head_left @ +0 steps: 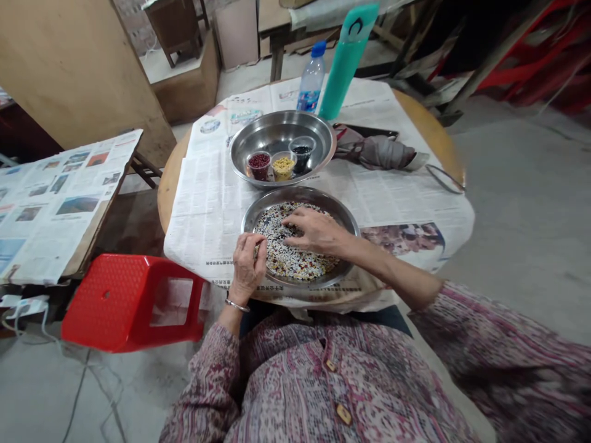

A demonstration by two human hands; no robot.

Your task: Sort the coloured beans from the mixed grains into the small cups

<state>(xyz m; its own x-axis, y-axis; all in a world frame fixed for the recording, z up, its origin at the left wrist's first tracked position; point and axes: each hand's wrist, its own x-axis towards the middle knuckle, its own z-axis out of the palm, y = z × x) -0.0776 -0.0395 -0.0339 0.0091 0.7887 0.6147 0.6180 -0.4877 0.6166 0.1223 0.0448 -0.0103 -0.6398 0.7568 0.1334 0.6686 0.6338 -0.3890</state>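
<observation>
A steel basin [354, 223] stands at the near edge of the table, with a mix of white, black, yellow and red beans or grains [289, 249] spread across its bottom. Over this mix is my right hand [318, 231], its fingers apart and the tips at or just above the beans. My left hand [249, 264] is at the basin's left rim, thumb and fingers curled together; whatever they may hold is hidden. Behind, a larger steel basin [286, 123] carries three clear cups: one of red beans [259, 161], one of yellow beans [283, 165], one of black beans [302, 154].
Newspaper [198, 203] covers the round wooden table. Towards the back stand a water bottle [311, 80] and a tall green bottle [348, 61]. A grey cloth bundle [383, 151] lies at right. On the floor at left is a red plastic stool [129, 301].
</observation>
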